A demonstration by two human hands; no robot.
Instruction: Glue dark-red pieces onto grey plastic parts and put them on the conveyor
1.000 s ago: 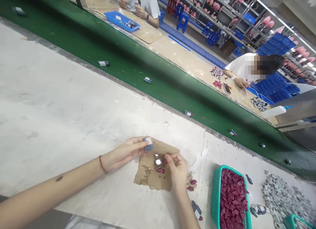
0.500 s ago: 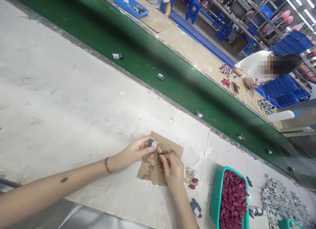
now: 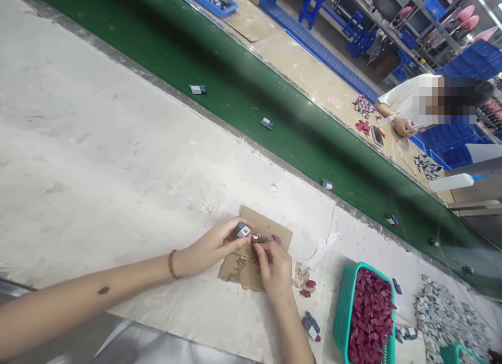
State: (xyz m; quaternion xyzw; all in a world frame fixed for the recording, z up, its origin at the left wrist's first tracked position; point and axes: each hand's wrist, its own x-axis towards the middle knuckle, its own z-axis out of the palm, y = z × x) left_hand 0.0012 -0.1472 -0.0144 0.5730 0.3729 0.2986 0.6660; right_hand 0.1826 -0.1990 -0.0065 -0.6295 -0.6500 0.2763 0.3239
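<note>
- The blue-and-white block (image 3: pixel 242 230) was in the left hand (image 3: pixel 212 245), above the 11 o'clock part of the cardboard (image 3: pixel 284 233), pinched narrowly between thumb and fingers, white face turned towards 4 o'clock
- It looked light and stiff, probably moulded plastic or resin; a firm squeeze seemed unlikely to bend it, though small projecting parts might chip
- The opposite blue sides seemed the best hold, leaving the white face and its dark mark uncovered; any wetness from the cardboard could make it slippery
- At the block's 4 o'clock, the right hand (image 3: pixel 276 267) had its fingers bunched low over the cardboard; I could not tell whether they gripped anything
- A shiny item (image 3: pixel 255 238) showed partly between the hands, with a maroon piece (image 3: pixel 276 239) on the cardboard at the block's 3 o'clock
- Farther out on the worktop (image 3: pixel 117 160), the green basket (image 3: pixel 343 306) of maroon parts (image 3: pixel 368 311) sat at the cardboard's 4 o'clock
- Beyond, the green belt (image 3: pixel 231 102) passed at 12 o'clock, with a co-worker (image 3: pixel 411 92) at 2 o'clock
</note>
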